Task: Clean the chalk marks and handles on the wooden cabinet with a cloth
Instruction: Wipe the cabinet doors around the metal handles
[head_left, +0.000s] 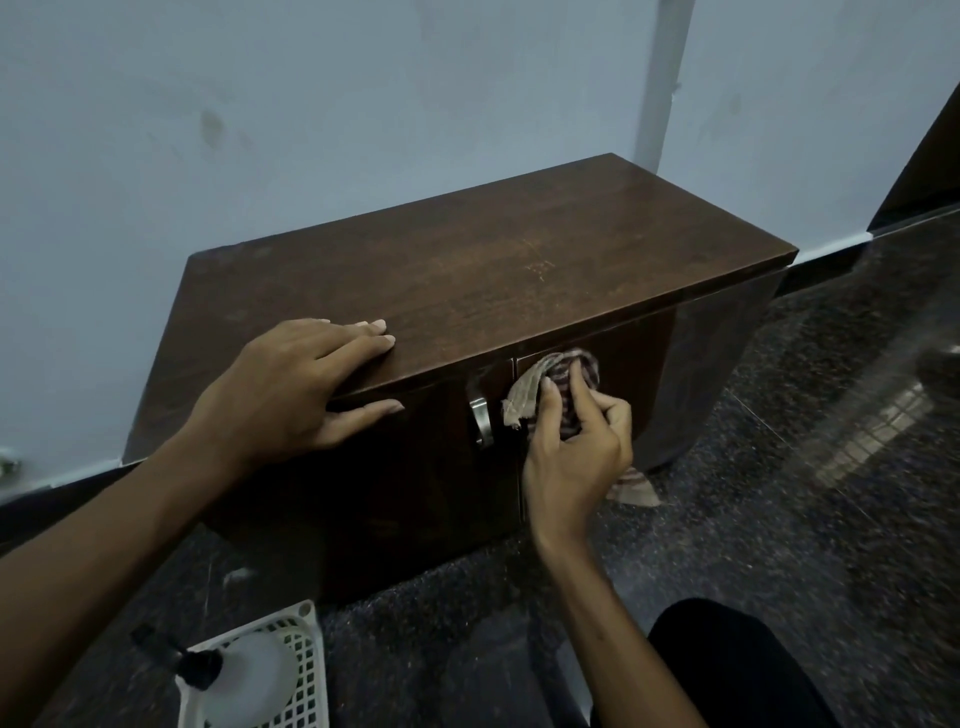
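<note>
Bunching the cloth (550, 387) in curled fingers, the right hand (574, 447) presses it to the right door of the cabinet (467, 260) near the top edge, just beside the metal handle (480, 415). The left hand (301, 379) lies flat, fingers straight, on the top's front edge. Soft and limp, the cloth seems best held wadded.
</note>
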